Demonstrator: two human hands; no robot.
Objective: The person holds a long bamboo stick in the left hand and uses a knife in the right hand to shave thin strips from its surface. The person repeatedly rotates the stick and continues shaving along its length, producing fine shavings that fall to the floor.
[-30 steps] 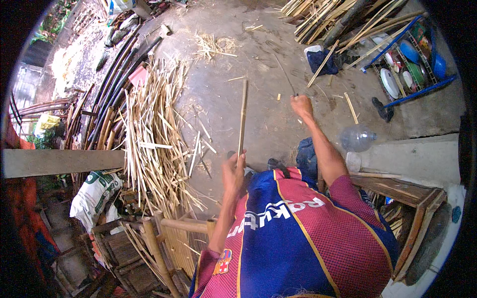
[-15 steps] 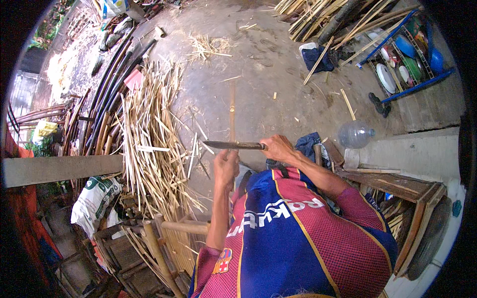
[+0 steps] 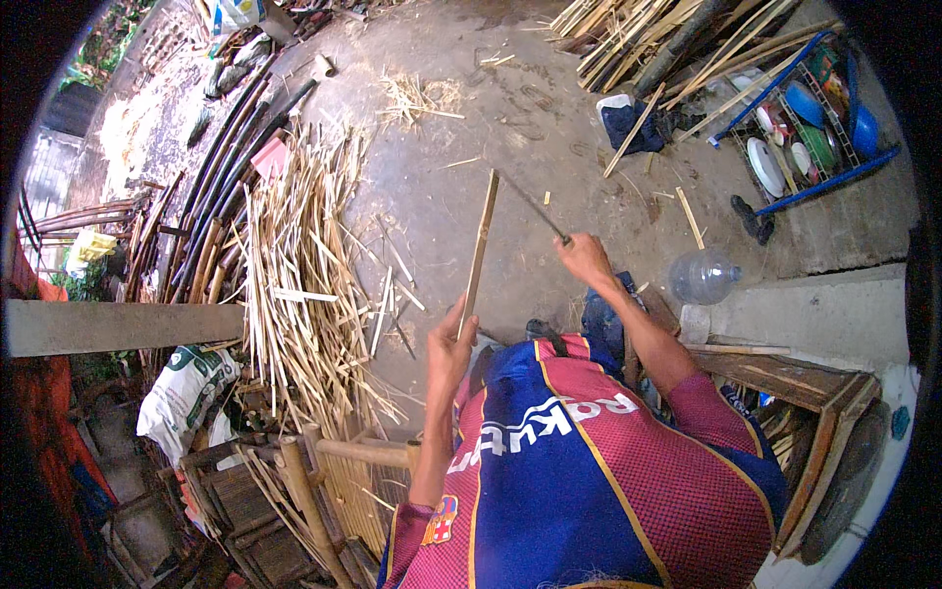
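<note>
My left hand point(image 3: 449, 349) is closed round the lower end of a long, flat bamboo strip point(image 3: 481, 245), which points away from me and leans a little right. A darker node shows partway along it. Off to the right, my right hand point(image 3: 586, 259) grips the handle of a long-bladed knife point(image 3: 530, 205). The thin, dark blade slants up and left, its tip close to the strip's far end; whether they touch I cannot tell. The handle is mostly hidden in my fist.
A big heap of split bamboo strips point(image 3: 299, 285) lies to my left, beside dark poles point(image 3: 221, 162). A bamboo bench point(image 3: 363, 450) stands near my left arm. To the right are a clear plastic jug point(image 3: 703, 276), a wooden cabinet point(image 3: 785, 378) and a blue dish rack point(image 3: 829, 172).
The knife has moved from lying crosswise over the strip near my left hand to out ahead on the right, its blade swung forward. The strip now tilts right and is raised.
</note>
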